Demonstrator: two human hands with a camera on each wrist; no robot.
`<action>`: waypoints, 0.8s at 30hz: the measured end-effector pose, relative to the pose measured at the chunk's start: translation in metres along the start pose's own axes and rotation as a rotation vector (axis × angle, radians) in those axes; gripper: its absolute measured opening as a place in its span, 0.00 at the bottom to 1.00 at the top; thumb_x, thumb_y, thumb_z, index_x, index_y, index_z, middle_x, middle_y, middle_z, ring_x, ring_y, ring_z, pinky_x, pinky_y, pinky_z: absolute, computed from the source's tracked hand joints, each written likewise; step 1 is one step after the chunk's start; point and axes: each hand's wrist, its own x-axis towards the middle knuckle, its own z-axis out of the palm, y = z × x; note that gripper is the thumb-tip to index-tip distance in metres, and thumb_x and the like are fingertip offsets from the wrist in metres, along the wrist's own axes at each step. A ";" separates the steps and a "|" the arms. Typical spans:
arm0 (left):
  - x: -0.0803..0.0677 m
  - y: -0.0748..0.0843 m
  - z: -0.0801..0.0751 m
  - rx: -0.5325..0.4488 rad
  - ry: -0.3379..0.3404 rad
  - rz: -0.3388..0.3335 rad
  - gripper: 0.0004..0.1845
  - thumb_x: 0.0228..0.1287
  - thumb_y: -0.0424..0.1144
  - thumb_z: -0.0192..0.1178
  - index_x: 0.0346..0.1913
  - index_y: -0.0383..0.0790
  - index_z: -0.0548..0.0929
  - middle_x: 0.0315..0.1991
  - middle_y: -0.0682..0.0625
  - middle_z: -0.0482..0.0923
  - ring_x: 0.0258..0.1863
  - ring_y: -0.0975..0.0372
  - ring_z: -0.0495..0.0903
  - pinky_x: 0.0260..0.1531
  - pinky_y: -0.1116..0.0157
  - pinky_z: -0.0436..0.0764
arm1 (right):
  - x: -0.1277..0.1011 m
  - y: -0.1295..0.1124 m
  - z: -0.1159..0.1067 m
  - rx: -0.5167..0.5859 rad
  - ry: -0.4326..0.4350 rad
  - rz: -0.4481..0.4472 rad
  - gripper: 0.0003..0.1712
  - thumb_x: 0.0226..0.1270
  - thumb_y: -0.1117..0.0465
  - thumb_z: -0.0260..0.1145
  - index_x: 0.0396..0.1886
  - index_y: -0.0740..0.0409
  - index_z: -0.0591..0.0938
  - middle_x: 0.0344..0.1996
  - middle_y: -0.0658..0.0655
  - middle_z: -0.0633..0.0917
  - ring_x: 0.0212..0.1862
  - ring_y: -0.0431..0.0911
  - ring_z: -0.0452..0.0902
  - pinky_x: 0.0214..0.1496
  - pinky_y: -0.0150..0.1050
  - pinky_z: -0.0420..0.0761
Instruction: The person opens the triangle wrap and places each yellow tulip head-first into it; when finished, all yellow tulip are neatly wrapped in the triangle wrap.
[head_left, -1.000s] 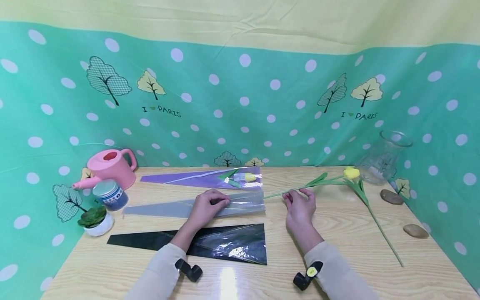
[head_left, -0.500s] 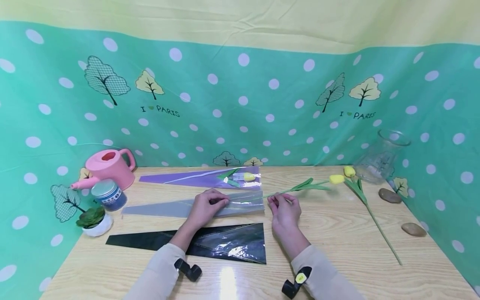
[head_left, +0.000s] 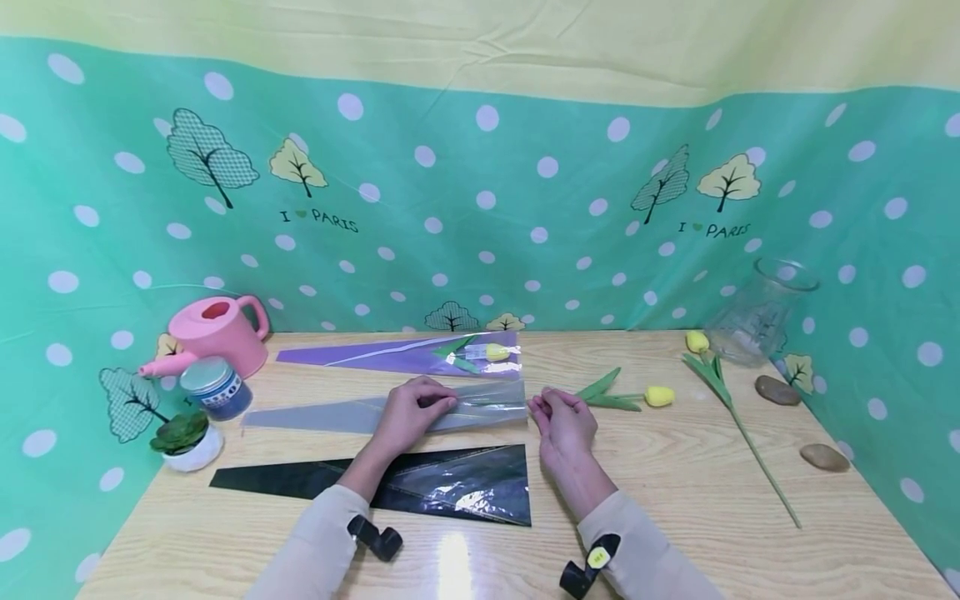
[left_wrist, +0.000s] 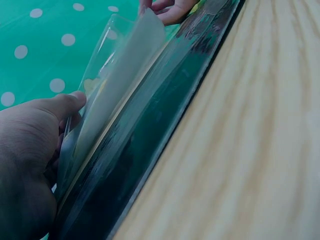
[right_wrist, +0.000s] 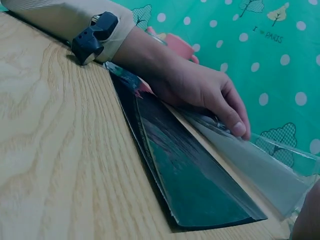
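My left hand (head_left: 415, 410) lies on a grey see-through flower sleeve (head_left: 315, 417) in the middle of the wooden table (head_left: 675, 500). In the left wrist view its thumb (left_wrist: 67, 102) lifts the sleeve's top layer (left_wrist: 125, 85), so the wide mouth gapes. Just right of that mouth, my right hand (head_left: 561, 421) pinches the green stem of a yellow tulip (head_left: 658, 396). The flower head and leaves (head_left: 606, 392) lie on the table to the right of the hand. How far the stem reaches into the sleeve is hidden.
A black sleeve (head_left: 450, 483) lies in front of the grey one, and a purple sleeve (head_left: 375, 357) holding a tulip lies behind it. A second yellow tulip (head_left: 738, 417), a glass vase (head_left: 757, 312) and two stones (head_left: 776, 390) are at the right. A pink watering can (head_left: 213, 333), a blue jar (head_left: 217, 387) and a potted succulent (head_left: 183, 437) stand at the left.
My right hand has moved left to the sleeve's mouth, drawing the tulip along stem first. The flower head went from beside the vase to mid-table. The left hand stayed put.
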 end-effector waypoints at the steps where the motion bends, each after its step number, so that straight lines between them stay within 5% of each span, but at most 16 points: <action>1: 0.000 0.000 0.000 -0.001 -0.002 0.001 0.05 0.64 0.40 0.73 0.42 0.50 0.94 0.40 0.54 0.88 0.42 0.61 0.84 0.43 0.68 0.80 | 0.000 -0.001 -0.001 -0.005 0.004 -0.005 0.08 0.73 0.72 0.63 0.47 0.63 0.74 0.40 0.59 0.82 0.39 0.44 0.81 0.55 0.37 0.87; 10: -0.001 -0.002 0.001 -0.003 0.002 -0.003 0.05 0.64 0.40 0.73 0.41 0.50 0.94 0.40 0.54 0.88 0.42 0.62 0.85 0.43 0.68 0.81 | 0.009 -0.017 -0.012 0.018 0.092 -0.086 0.33 0.74 0.68 0.63 0.73 0.60 0.61 0.51 0.61 0.78 0.44 0.48 0.81 0.59 0.41 0.85; 16: -0.001 -0.003 0.000 -0.006 -0.004 -0.001 0.05 0.65 0.40 0.73 0.42 0.49 0.94 0.40 0.55 0.87 0.42 0.63 0.84 0.43 0.68 0.81 | 0.019 -0.030 -0.025 0.141 0.190 -0.127 0.41 0.72 0.68 0.66 0.77 0.55 0.56 0.46 0.59 0.79 0.46 0.48 0.81 0.62 0.41 0.84; 24: 0.000 -0.003 0.001 0.001 0.006 0.009 0.05 0.64 0.39 0.73 0.41 0.50 0.94 0.40 0.55 0.88 0.42 0.62 0.85 0.43 0.67 0.81 | 0.022 -0.040 -0.036 0.141 0.196 -0.091 0.49 0.73 0.68 0.64 0.83 0.54 0.45 0.46 0.59 0.82 0.51 0.48 0.82 0.63 0.38 0.83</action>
